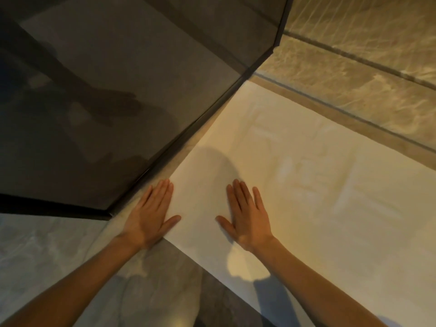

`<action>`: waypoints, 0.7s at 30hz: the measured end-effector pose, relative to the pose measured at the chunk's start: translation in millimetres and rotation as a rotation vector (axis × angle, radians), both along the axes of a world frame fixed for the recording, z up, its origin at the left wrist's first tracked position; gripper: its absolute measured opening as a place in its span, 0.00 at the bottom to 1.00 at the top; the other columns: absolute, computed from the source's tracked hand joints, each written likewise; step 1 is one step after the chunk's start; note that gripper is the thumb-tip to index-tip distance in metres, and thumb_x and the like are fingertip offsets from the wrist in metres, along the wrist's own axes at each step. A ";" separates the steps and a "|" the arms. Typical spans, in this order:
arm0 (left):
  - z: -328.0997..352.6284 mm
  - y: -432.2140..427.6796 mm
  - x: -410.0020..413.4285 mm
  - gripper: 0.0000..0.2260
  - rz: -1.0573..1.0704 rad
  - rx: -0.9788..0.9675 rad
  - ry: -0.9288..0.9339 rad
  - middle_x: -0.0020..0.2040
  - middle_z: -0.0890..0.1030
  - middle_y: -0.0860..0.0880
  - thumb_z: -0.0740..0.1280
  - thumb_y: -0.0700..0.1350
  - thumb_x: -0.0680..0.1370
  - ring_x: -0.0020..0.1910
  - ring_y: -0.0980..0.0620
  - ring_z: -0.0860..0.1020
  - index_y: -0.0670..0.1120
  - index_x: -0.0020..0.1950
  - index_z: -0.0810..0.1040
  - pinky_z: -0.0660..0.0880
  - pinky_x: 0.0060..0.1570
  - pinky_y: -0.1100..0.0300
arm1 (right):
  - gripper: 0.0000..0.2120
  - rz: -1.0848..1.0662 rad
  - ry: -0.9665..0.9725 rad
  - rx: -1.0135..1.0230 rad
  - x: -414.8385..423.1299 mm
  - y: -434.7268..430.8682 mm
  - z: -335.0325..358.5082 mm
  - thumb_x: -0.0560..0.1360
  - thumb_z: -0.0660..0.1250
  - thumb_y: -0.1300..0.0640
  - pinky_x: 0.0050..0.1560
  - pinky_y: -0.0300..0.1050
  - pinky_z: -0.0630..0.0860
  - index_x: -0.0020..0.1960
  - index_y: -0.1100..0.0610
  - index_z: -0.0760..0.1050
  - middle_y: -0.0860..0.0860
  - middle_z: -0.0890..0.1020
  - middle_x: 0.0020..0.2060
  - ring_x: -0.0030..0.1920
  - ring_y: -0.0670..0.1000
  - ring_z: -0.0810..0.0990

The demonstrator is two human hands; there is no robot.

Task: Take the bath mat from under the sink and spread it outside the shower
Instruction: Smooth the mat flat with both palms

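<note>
1. The bath mat [306, 185], pale cream and smooth, is lying flat on the floor [70, 251], running from the lower middle of the view up toward the right.
2. Its long left edge is lying just beside the dark metal frame [200, 119] at the bottom of the tinted shower glass [106, 79], with a thin strip of tile showing between them.
3. The left hand [151, 218] is pressing palm down on the near left corner of the mat, its fingers together and reaching partly onto the tile beside the frame.
4. The right hand [247, 218] is resting palm down fully on the mat, near the left hand but apart from it, with fingers slightly spread.
5. Neither grip is closing on anything: both hands are lying flat and wide, only pushing on the fabric.
6. Both bare forearms are reaching in from the bottom edge of the view.
7. A marbled tan wall [365, 55] is rising beyond the far long side of the mat.
8. Shadows of the arms are falling across the mat and showing dimly in the glass.
</note>
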State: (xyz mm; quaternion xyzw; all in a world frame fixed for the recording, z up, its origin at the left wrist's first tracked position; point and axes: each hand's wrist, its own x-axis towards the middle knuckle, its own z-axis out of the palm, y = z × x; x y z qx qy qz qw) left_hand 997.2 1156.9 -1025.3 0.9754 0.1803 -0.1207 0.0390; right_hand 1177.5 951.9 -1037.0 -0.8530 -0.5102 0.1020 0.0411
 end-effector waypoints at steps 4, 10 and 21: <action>3.0 -31.3 7.3 0.34 -0.068 -0.116 -0.101 0.77 0.49 0.42 0.48 0.63 0.79 0.76 0.51 0.42 0.42 0.77 0.46 0.40 0.73 0.53 | 0.36 0.040 0.037 0.033 -28.5 -3.5 1.0 0.77 0.49 0.35 0.74 0.59 0.53 0.73 0.62 0.62 0.58 0.68 0.70 0.71 0.58 0.65; -16.4 -57.4 8.1 0.34 -0.242 -0.075 -0.019 0.76 0.55 0.42 0.47 0.65 0.78 0.75 0.44 0.56 0.44 0.76 0.53 0.45 0.73 0.48 | 0.33 0.079 0.126 0.199 -59.5 -29.5 -8.0 0.77 0.57 0.39 0.72 0.59 0.59 0.71 0.62 0.65 0.58 0.69 0.70 0.73 0.55 0.63; -2.2 -63.1 6.1 0.37 -0.214 -0.074 0.023 0.75 0.56 0.40 0.44 0.66 0.78 0.76 0.47 0.48 0.39 0.75 0.53 0.43 0.73 0.49 | 0.38 0.108 0.040 0.033 -41.1 -106.3 -3.4 0.74 0.55 0.34 0.74 0.57 0.55 0.73 0.61 0.61 0.59 0.67 0.71 0.73 0.57 0.62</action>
